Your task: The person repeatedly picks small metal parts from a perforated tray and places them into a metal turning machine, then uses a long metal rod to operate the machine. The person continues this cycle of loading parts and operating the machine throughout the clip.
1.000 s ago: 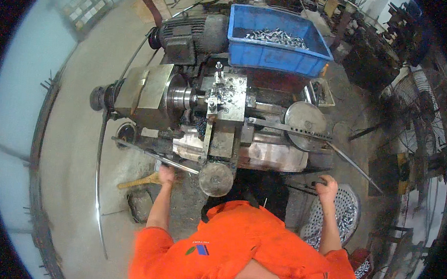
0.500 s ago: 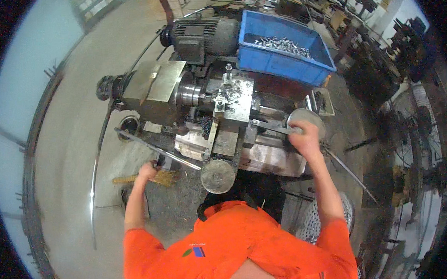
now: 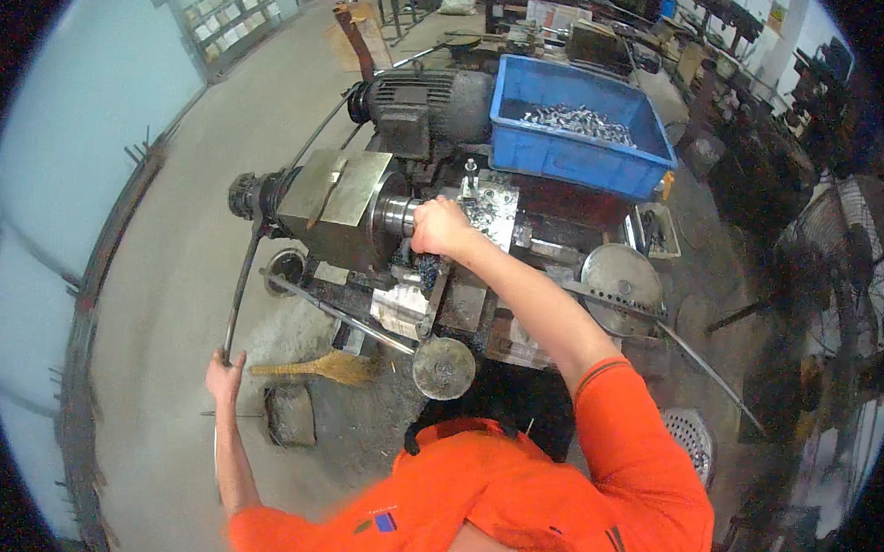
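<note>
A small metal lathe stands before me, with a boxy headstock (image 3: pixel 302 211) at left and a bright steel spindle nose (image 3: pixel 395 217). My right hand (image 3: pixel 441 227) is closed at the end of this nose; whatever its fingers hold is hidden. Beside that hand is the tool post block (image 3: pixel 499 217), strewn with metal chips. At the left, my left hand (image 3: pixel 226 375) is wrapped round a long metal lever (image 3: pixel 247 292), which runs up to the headstock. A round handwheel (image 3: pixel 444 368) sits at the front, and a larger metal disc (image 3: pixel 621 284) at the right.
Behind the lathe are a motor (image 3: pixel 432 108) and a blue bin (image 3: pixel 575 169) with many small metal parts. A straw broom (image 3: pixel 339 368) and a dustpan (image 3: pixel 290 414) lie on the floor at left. A perforated basket (image 3: pixel 691 440) stands at lower right.
My right hand has left the large disc at the right and moved left to the spindle nose. My left hand has moved left and down from near the broom onto the long lever.
</note>
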`<act>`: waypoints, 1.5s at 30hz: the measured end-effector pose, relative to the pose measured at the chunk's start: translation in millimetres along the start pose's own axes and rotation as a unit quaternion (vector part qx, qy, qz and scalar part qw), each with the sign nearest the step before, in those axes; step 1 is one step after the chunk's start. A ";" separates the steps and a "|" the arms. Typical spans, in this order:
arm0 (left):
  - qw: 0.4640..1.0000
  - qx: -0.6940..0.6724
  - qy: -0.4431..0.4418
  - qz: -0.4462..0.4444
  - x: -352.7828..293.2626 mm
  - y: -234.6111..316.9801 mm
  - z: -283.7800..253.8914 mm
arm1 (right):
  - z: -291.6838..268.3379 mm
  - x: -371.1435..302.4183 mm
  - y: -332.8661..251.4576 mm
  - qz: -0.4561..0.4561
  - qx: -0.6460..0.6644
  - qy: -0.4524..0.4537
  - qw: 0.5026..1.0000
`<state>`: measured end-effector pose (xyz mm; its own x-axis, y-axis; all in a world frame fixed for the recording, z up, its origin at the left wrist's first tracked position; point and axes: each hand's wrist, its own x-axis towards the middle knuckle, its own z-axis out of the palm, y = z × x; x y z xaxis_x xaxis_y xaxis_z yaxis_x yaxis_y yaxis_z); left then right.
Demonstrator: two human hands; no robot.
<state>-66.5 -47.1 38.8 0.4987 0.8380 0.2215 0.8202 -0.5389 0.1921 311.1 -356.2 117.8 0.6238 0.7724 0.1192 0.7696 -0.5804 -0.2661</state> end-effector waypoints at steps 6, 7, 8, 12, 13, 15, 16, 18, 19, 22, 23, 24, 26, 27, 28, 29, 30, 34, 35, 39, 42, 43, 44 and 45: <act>0.998 0.003 -0.039 0.042 -35.4 55.9 -12.2 | 5.9 -0.6 9.9 -0.014 -0.052 -0.015 0.998; 0.997 0.015 -0.058 0.053 -36.8 63.6 -13.3 | 4.9 -3.1 14.3 -0.023 -0.056 -0.004 0.998; 0.992 -0.020 -0.109 0.055 -22.9 41.6 -7.7 | -3.1 -5.2 15.2 -0.029 -0.070 0.005 0.997; 0.931 -0.243 -0.272 0.002 0.9 22.5 -8.6 | -58.2 -23.1 42.4 -0.007 -0.106 0.083 0.991; 0.909 -0.311 -0.277 -0.016 6.2 15.0 0.1 | -79.1 -24.9 58.4 -0.005 -0.110 0.064 0.992; 0.868 -0.400 -0.293 -0.038 12.9 17.6 8.8 | -101.4 -29.3 116.9 0.051 -0.059 0.138 0.987; 0.850 -0.429 -0.302 -0.048 12.2 18.6 10.4 | -126.5 -35.7 125.6 0.113 -0.109 0.111 0.981; 0.852 -0.448 -0.265 -0.056 5.5 24.5 9.7 | -143.8 -58.1 152.1 0.150 -0.158 0.274 0.937; 0.848 -0.459 -0.259 -0.053 2.1 28.6 5.9 | -155.9 -69.0 158.1 0.170 -0.117 0.278 0.938; 0.847 -0.458 -0.265 -0.054 -7.2 41.4 -11.8 | -168.7 -119.8 169.0 0.170 -0.038 0.296 0.939; 0.845 -0.466 -0.255 -0.055 -6.5 41.5 -10.8 | -164.1 -144.7 175.5 0.159 -0.048 0.308 0.937; 0.844 -0.471 -0.251 -0.053 -7.5 35.9 -5.3 | -156.0 -174.8 185.7 0.121 -0.062 0.301 0.944; 0.850 -0.469 -0.235 -0.056 -12.8 49.6 -5.8 | -138.0 -243.5 199.8 0.154 -0.040 0.280 0.947; 0.854 -0.459 -0.237 -0.058 -9.6 48.1 1.1 | -127.7 -280.2 201.1 0.220 0.000 0.266 0.939; 0.859 -0.447 -0.242 -0.057 -3.4 41.4 8.5 | -114.8 -320.1 199.8 0.288 0.041 0.252 0.923; 0.861 -0.430 -0.262 -0.064 5.8 24.9 18.9 | -101.9 -359.6 193.9 0.348 0.047 0.227 0.909; 0.864 -0.415 -0.274 -0.075 11.4 4.9 25.2 | -89.0 -395.9 185.1 0.399 0.055 0.200 0.893; 0.816 -0.436 -0.379 -0.031 24.6 -3.9 35.8 | -11.2 -560.5 149.8 0.518 -0.014 0.139 0.844; 0.816 -0.436 -0.379 -0.013 19.1 9.3 32.9 | 6.3 -602.2 137.0 0.459 -0.061 0.090 0.882; 0.833 -0.437 -0.340 0.008 1.3 33.0 20.6 | 77.1 -678.6 92.6 0.656 -0.042 -0.047 0.752; 0.847 -0.444 -0.292 0.006 -7.0 34.8 14.9 | 87.0 -664.3 58.0 0.676 0.012 -0.035 0.736; 0.844 -0.446 -0.297 0.006 -7.4 31.2 14.3 | 93.5 -656.7 54.4 0.660 -0.001 -0.045 0.750; 0.840 -0.450 -0.304 0.006 -7.0 27.5 16.7 | 97.6 -652.5 51.6 0.645 -0.016 -0.054 0.762; 0.835 -0.454 -0.311 0.006 -5.7 22.9 19.4 | 101.2 -651.2 51.2 0.629 -0.031 -0.064 0.774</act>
<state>-45.1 -62.6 23.3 0.7853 0.5636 -0.2563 0.4047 -0.1540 0.9014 -69.5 -863.0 -70.2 0.8694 -0.3979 -0.2930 -0.4288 -0.9022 -0.0471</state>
